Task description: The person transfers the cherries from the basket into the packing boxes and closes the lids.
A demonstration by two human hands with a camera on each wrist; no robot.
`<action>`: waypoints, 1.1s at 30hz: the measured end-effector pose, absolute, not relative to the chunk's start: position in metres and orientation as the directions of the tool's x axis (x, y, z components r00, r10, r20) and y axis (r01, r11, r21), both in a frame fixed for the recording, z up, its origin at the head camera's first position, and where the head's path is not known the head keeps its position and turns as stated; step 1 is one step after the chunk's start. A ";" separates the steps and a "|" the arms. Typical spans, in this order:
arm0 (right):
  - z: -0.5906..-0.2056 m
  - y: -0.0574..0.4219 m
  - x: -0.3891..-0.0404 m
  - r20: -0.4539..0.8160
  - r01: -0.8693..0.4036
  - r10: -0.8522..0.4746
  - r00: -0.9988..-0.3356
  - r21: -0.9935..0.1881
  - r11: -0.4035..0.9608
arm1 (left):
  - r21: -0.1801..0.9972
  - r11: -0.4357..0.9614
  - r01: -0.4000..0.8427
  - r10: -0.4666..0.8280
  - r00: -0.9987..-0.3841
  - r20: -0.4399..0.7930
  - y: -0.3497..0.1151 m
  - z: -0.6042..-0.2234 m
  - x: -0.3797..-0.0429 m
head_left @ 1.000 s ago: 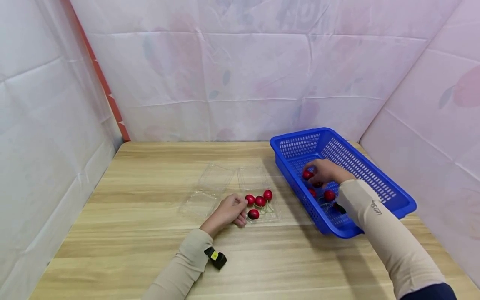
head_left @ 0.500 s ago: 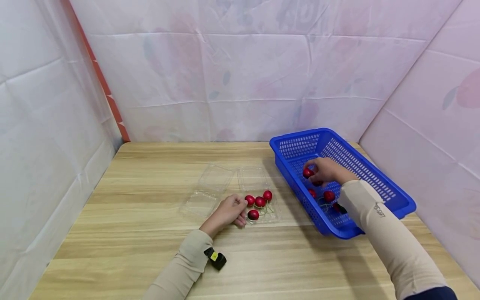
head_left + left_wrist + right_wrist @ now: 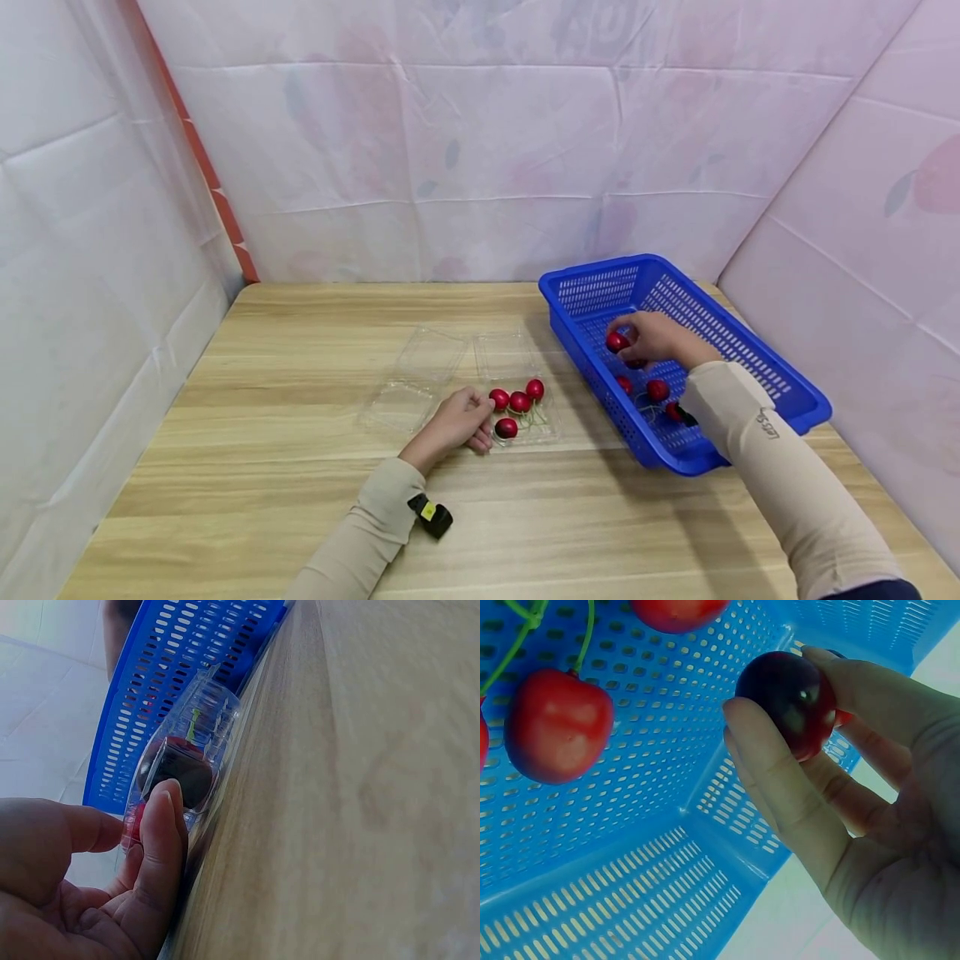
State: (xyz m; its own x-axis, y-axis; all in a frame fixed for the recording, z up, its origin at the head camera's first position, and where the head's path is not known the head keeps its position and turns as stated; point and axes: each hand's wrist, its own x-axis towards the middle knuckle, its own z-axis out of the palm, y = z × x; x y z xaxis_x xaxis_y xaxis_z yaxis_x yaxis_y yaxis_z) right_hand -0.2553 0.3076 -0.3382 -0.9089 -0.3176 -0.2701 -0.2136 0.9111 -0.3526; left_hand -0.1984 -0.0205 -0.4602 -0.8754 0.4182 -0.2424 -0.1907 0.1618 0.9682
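Note:
My right hand (image 3: 654, 337) is inside the blue basket (image 3: 600, 392) and pinches a dark red cherry (image 3: 786, 701) between thumb and fingers. Other cherries lie on the basket floor, among them a red cherry (image 3: 657, 390) with a green stem below the hand. On the table, my left hand (image 3: 456, 421) pinches the near left edge of a clear plastic box (image 3: 553, 429). Several cherries (image 3: 520, 402) with thin green stems sit in that box. In the left wrist view the left fingers (image 3: 161, 832) overlap the box wall, a dark cherry showing just behind it.
A second clear plastic box (image 3: 401, 407) stands to the left, its lid (image 3: 433, 354) folded back. The cherry box's lid (image 3: 506, 356) also lies back. White printed cloth (image 3: 510, 142) walls the wooden table (image 3: 315, 333) behind and at both sides.
My right hand has risen slightly in the basket with the cherry in its grip. The left hand and the boxes stay where they were.

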 end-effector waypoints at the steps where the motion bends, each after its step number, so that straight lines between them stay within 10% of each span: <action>1: -0.338 0.308 -0.255 -0.270 -0.215 -0.319 -0.909 -0.354 0.910 | 0.968 0.161 -0.190 0.417 -0.876 -0.242 -0.020 -0.460 -0.198; 33: -0.336 0.312 -0.244 -0.206 -0.240 -0.337 -0.919 -0.386 0.891 | 0.970 0.167 -0.177 0.406 -0.884 -0.231 -0.021 -0.456 -0.195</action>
